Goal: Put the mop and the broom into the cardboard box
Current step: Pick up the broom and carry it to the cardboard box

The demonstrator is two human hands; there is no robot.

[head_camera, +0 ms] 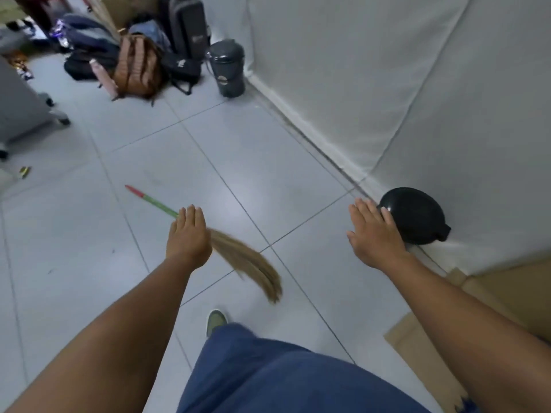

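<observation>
A broom (247, 260) lies flat on the grey tiled floor, its green and red handle (149, 199) pointing up-left and its straw bristles curving toward my foot. My left hand (187, 234) hovers palm-down over the broom's neck, fingers extended, holding nothing. My right hand (372, 234) is stretched out flat to the right, empty, its fingertips overlapping a black round lid-like object (417, 216) at the wall. The cardboard box (507, 290) shows at the lower right edge with a flap (417, 353) lying on the floor. No mop is in view.
A white cloth-covered wall (387, 84) runs along the right. At the far end stand a grey lidded bin (228, 70), a brown backpack (137, 67), dark bags and a suitcase (185, 25). A grey wheeled cabinet (18, 102) is at the left. My shoe (216, 320) is below the bristles.
</observation>
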